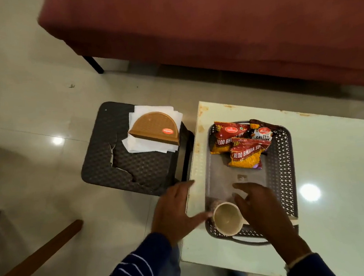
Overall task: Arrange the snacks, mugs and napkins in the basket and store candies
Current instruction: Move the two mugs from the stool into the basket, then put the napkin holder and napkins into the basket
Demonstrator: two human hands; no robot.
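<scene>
A dark perforated basket [282, 166] lies on the white table [337, 189]. Three snack packets [241, 145] are piled at its far end. A cream mug [226, 218] stands in its near left corner, and a second mug is partly hidden behind it. My right hand [263, 208] hovers over the basket just right of the mug, fingers relaxed, holding nothing. My left hand [174, 209] is spread over the table's left edge, thumb pointing at the mug. On a dark stool [121, 163] to the left, a brown half-round holder [153, 129] lies on white napkins [146, 145].
A maroon sofa [210, 24] fills the far side, with a black leg [94, 65] on the tiled floor. The stool's top is cracked. A wooden bar [39, 258] slants at the lower left. Glossy floor tiles surround the table.
</scene>
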